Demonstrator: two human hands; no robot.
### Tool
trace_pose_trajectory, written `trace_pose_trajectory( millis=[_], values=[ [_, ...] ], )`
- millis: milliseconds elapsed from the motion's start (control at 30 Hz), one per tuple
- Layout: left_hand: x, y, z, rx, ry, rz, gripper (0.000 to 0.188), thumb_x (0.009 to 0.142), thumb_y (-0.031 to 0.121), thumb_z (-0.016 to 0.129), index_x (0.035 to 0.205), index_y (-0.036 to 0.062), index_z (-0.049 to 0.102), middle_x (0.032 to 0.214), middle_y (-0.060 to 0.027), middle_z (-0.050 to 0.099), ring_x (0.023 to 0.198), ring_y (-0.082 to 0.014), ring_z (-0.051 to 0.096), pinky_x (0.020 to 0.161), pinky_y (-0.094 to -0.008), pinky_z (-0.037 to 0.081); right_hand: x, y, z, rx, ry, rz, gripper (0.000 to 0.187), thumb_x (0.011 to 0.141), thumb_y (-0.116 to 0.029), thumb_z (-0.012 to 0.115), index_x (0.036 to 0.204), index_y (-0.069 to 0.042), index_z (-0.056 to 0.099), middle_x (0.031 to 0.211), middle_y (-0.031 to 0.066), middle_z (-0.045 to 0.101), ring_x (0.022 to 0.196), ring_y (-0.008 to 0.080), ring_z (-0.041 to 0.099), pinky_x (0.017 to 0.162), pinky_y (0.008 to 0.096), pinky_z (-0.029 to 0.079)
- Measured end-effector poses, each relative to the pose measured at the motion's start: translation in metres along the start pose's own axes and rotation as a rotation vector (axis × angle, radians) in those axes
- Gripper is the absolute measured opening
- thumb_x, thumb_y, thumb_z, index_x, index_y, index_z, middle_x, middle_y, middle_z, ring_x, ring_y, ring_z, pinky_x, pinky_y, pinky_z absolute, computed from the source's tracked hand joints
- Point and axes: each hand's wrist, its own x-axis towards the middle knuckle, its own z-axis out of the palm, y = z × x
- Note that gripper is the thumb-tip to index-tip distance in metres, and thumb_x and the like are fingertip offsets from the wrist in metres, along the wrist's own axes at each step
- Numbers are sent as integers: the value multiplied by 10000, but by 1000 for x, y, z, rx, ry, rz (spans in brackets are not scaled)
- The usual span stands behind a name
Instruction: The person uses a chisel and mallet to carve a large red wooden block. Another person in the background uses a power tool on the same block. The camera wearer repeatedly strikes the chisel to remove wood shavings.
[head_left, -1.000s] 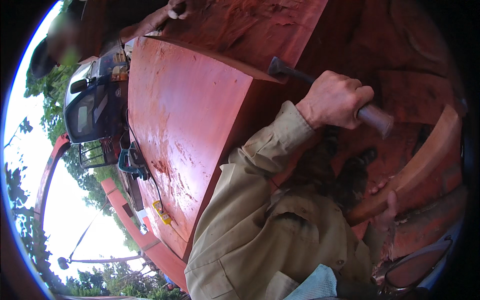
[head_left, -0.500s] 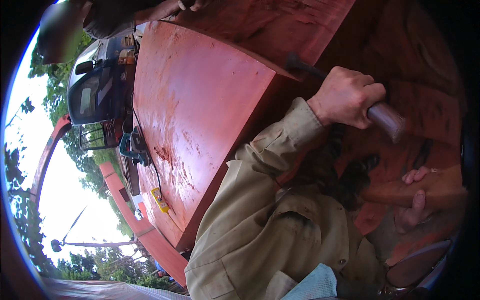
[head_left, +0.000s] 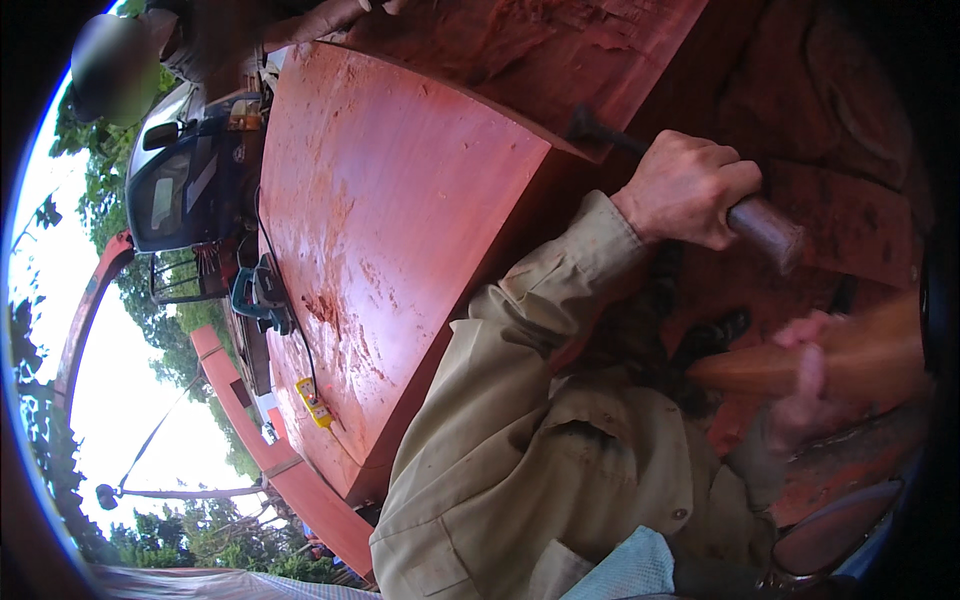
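Observation:
My left hand point(head_left: 692, 188) is closed around a chisel point(head_left: 768, 234), whose handle end sticks out below the fist. Its dark blade reaches up and left to the edge of a large reddish timber point(head_left: 420, 190). At the lower right my right hand point(head_left: 805, 385) is wrapped round a thick brown wooden handle point(head_left: 860, 350). The handle tapers toward my body. Motion smears this hand, and the handle's other end is lost at the dark rim of the picture.
A corded teal power tool point(head_left: 262, 297) and a yellow socket block point(head_left: 313, 402) lie by the timber's far left side. A curved beam point(head_left: 270, 450) and a dark truck point(head_left: 185, 190) stand beyond. Another person's arm point(head_left: 320, 20) rests at the top. Wood chips litter the timber.
My right hand and the wooden handle have swung upward and a little left, toward the chisel. My left hand keeps the chisel almost in place. The background has shifted slightly left.

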Motion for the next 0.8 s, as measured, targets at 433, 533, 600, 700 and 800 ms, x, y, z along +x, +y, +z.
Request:
trace_pose_trajectory(
  millis=[433, 533, 600, 700, 800],
  values=[
    [1, -9, -5, -12, -2, 6, 263, 577, 228, 759, 780, 135, 618, 684, -55, 619, 641, -303, 680, 518, -442, 513, 0, -6, 35, -366, -16, -113, 355, 842, -84, 800, 1122, 36, 617, 1073, 145, 657, 918, 252, 648, 910, 426, 534],
    [1, -11, -8, -20, 0, 25, 261, 581, 224, 761, 780, 131, 619, 675, -53, 614, 635, -306, 676, 519, -445, 512, 3, -10, 30, -608, -120, -83, 514, 830, -109, 860, 1249, 70, 622, 1139, 151, 677, 1031, 287, 667, 960, 431, 529],
    [2, -13, -10, -30, -15, 12, 262, 579, 224, 763, 773, 128, 614, 665, -56, 604, 625, -313, 668, 526, -449, 513, 1, -11, 22, -462, -63, -95, 508, 834, -116, 852, 1256, 55, 628, 1145, 149, 678, 1031, 266, 659, 954, 408, 516],
    [1, -15, -15, -39, 4, 17, 296, 578, 189, 785, 822, 118, 633, 689, -71, 605, 623, -310, 653, 534, -439, 505, -2, -9, 12, 47, -1, -59, 481, 844, -164, 831, 1232, 30, 622, 1133, 175, 662, 994, 258, 657, 942, 419, 525],
    [0, -16, -20, -45, -30, 4, 282, 581, 186, 785, 802, 119, 623, 687, -71, 603, 622, -308, 654, 531, -438, 502, 1, 4, 19, -357, -141, -56, 473, 885, -139, 812, 1255, 44, 581, 1073, 129, 652, 958, 220, 637, 891, 393, 531]
  ],
)
